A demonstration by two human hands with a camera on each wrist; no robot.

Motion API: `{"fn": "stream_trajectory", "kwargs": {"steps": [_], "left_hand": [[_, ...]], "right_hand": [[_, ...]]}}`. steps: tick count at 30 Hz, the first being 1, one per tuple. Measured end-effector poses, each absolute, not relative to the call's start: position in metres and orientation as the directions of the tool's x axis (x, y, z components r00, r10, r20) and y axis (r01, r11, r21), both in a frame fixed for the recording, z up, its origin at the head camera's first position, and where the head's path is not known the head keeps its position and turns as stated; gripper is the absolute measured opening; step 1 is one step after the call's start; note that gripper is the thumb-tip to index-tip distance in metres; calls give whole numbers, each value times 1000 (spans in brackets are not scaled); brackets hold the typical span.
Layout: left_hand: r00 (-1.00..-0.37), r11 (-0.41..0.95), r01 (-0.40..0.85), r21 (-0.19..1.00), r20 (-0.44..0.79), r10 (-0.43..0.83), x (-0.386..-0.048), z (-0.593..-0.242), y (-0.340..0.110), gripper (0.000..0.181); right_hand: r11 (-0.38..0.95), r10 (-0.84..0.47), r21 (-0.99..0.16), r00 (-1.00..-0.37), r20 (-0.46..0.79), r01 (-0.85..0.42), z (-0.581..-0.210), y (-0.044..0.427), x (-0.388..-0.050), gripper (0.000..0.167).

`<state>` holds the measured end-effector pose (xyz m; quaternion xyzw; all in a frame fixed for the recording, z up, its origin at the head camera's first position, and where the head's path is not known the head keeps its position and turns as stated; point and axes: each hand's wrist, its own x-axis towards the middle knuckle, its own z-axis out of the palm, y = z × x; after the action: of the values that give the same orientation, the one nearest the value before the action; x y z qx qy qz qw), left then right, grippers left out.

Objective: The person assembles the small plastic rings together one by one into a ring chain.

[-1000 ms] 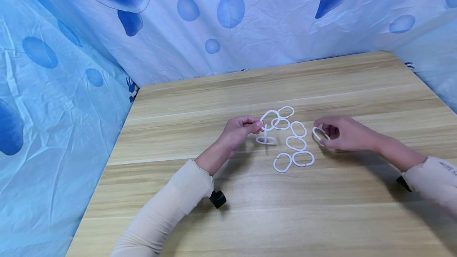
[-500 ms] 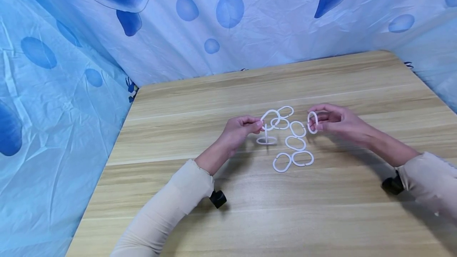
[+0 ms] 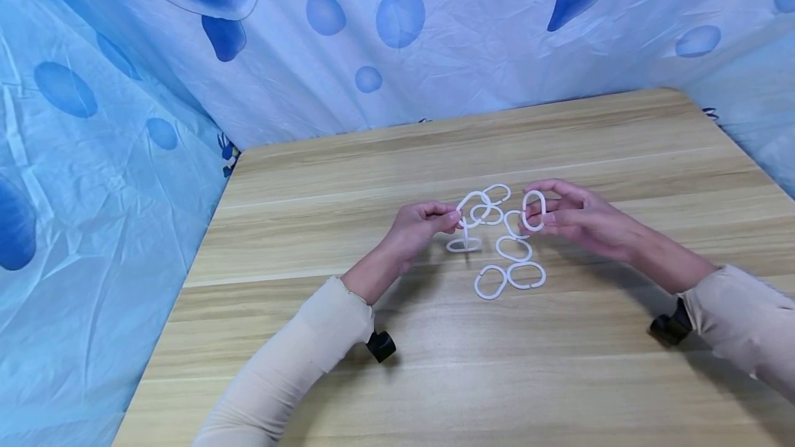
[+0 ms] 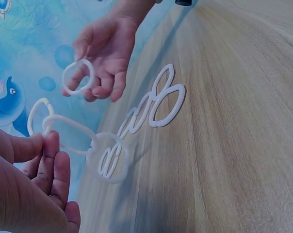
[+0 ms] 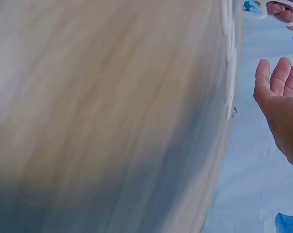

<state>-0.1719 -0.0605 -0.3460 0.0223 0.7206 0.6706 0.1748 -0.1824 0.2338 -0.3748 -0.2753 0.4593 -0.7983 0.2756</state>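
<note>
In the head view my left hand (image 3: 417, 230) pinches a short chain of white plastic oval links above the table. From the left wrist view, the middle link (image 4: 71, 121) runs out from my fingertips, with a hanging link (image 4: 110, 182) at its far end. Another link (image 4: 31, 116) of this chain rises beside my thumb. My right hand (image 3: 590, 221) holds a single white oval link (image 4: 64, 76) upright between thumb and fingers, apart from the chain. In the right wrist view only part of that hand (image 5: 282, 104) shows, at the right edge.
Several white links lie on the wooden table (image 3: 472, 378) between and in front of my hands, including a front link (image 3: 528, 287). Each has a small gap. A blue cloth with dolphins (image 3: 447, 40) hangs behind the table. Small black cameras (image 3: 381, 346) sit under both wrists.
My right hand has lifted its link off the table, turned it upright and brought it left towards the chain. The left hand has stayed almost still.
</note>
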Motion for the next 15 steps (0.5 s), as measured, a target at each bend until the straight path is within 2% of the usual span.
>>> {"fn": "stream_trajectory", "kwargs": {"steps": [7, 15], "left_hand": [[-939, 109, -200, 974, -222, 263, -172, -348, -59, 22], [-943, 84, -190, 978, -205, 261, -172, -349, -57, 20]], "right_hand": [[-496, -723, -826, -654, 222, 269, -373, 223, -182, 47], [-503, -724, -816, -654, 218, 285, -372, 207, -179, 44]]}}
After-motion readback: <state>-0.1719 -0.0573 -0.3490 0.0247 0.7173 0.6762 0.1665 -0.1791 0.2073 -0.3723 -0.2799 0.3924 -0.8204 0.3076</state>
